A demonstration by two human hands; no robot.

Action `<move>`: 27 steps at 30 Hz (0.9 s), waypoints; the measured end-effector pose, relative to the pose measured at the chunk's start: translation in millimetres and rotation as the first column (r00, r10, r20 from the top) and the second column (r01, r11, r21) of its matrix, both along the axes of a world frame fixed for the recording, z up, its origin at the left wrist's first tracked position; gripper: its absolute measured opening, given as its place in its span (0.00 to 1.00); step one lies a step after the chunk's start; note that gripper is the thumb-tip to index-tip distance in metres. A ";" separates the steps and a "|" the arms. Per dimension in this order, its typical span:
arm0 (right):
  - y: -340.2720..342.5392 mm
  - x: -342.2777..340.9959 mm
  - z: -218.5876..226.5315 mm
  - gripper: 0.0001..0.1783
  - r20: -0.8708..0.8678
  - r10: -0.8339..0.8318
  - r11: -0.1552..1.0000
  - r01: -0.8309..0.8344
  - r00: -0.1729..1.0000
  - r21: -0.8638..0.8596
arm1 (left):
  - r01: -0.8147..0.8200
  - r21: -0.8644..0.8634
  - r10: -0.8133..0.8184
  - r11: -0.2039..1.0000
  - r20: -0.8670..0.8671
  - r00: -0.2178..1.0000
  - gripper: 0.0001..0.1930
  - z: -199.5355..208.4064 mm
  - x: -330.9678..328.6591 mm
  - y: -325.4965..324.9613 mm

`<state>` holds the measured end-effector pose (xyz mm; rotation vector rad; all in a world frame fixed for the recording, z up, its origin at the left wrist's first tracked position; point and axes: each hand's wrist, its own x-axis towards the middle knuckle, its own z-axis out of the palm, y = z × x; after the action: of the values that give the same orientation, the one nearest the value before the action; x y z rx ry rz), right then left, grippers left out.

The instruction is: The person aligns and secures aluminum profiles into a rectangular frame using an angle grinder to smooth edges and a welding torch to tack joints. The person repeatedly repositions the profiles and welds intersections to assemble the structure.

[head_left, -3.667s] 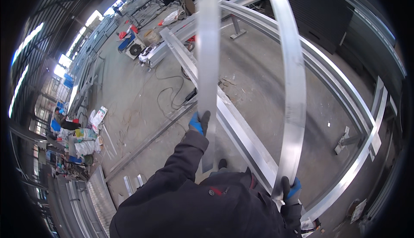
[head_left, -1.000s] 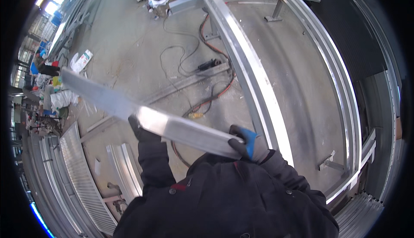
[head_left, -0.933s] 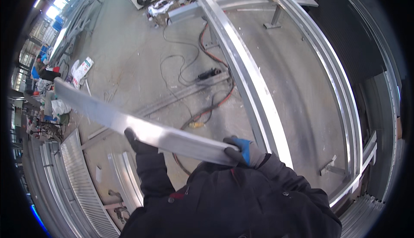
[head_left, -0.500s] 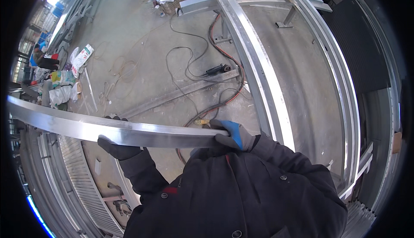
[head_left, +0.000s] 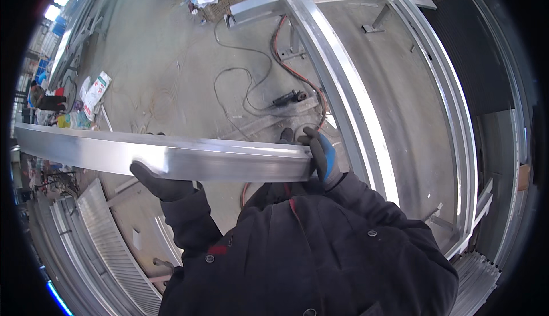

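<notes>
A long, shiny rectangular metal bar (head_left: 234,160) runs across in front of me, from the far left to just right of my middle. My left hand (head_left: 161,182), in a dark glove, grips it with the thumb on the near face; fingertips barely show over the far edge. At the bar's right end, my right hand (head_left: 323,154), in a grey and blue glove, holds the end, its fingers bent over the corner. The bar is held up above the floor, and its wide face is turned toward me.
A welded metal frame (head_left: 366,127) stands close on my right. A corded angle grinder (head_left: 290,97) lies on the floor ahead, near a red and black hose (head_left: 301,76). Ribbed metal panels (head_left: 106,233) lie lower left. A person (head_left: 47,100) is at the far left.
The bar's right end has come up and looks larger, with more of its near face showing. My right hand has shifted up and round the end. My left hand keeps its grip.
</notes>
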<state>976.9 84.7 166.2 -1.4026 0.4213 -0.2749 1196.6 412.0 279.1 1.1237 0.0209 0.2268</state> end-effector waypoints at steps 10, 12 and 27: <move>-167.0 160.7 -123.5 0.37 -0.390 -0.211 0.845 0.368 0.896 0.389 | 0.478 -0.359 -0.578 0.802 -0.258 0.775 0.32 -80.7 181.6 -164.7; -198.8 178.7 -134.7 0.35 -0.370 -0.259 0.922 0.342 0.892 0.180 | 0.525 -0.406 -0.648 0.748 -0.273 0.711 0.33 -92.1 225.9 -202.6; -271.2 148.1 -147.9 0.35 -0.357 -0.780 0.626 0.622 0.514 -0.471 | 0.608 -0.579 -0.750 0.543 -0.661 0.041 0.46 -230.2 377.8 -581.4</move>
<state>1125.0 -186.5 18.3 -1.5154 1.5186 -0.6439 1574.4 -169.4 48.9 0.8554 0.4219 -1.3213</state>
